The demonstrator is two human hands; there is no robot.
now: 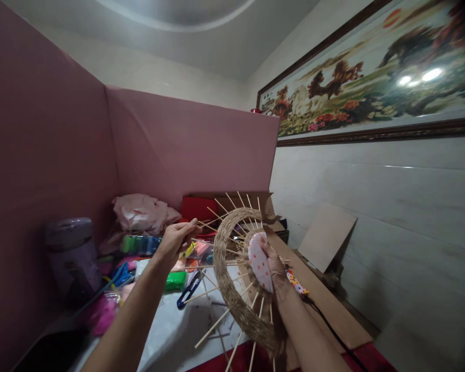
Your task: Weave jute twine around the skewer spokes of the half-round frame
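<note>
A half-round woven fan of brown twine on thin wooden sticks is held upright in front of me. My right hand grips it at the pink padded centre with orange dots, thumb on the near face. The sticks fan out past the woven band, their tips bare. My left hand is closed in a pinch at the upper left tips; whether it holds a stick or a strand of twine is too small to tell. Below the left hand, blue-handled snips lie on the white table surface.
Bagged coloured clay, including a green pack, lies at left beside a lilac flask. Behind is a crumpled pink bag. Cardboard and a black cord lie at right. A pink partition stands behind.
</note>
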